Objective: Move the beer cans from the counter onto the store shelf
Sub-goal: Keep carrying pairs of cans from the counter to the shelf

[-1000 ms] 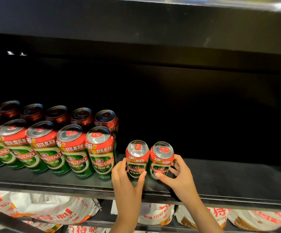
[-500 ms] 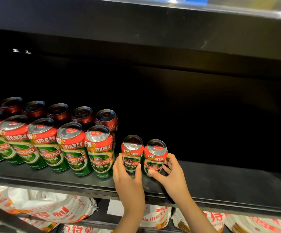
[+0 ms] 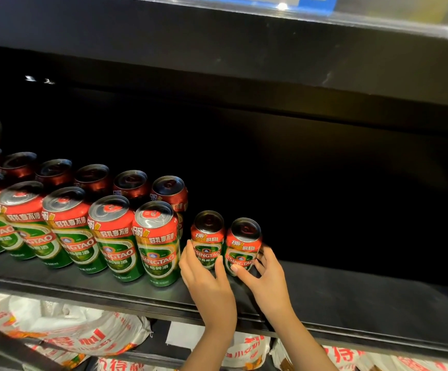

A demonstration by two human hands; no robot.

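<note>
Counted on the black shelf (image 3: pixel 351 303): front row of tall cans (image 3: pixel 115 236), five in view, the leftmost cut by the frame edge, with a sliver of another can showing low at that edge. Back row of tall cans (image 3: pixel 130 182), six, dim, the farthest left half out of view. Two smaller cans: one in my left hand (image 3: pixel 206 285), the left small can (image 3: pixel 208 241); one in my right hand (image 3: pixel 268 279), the right small can (image 3: pixel 243 247). Below the shelf, white printed bags (image 3: pixel 64 328): at least four, the exact number unclear.
</note>
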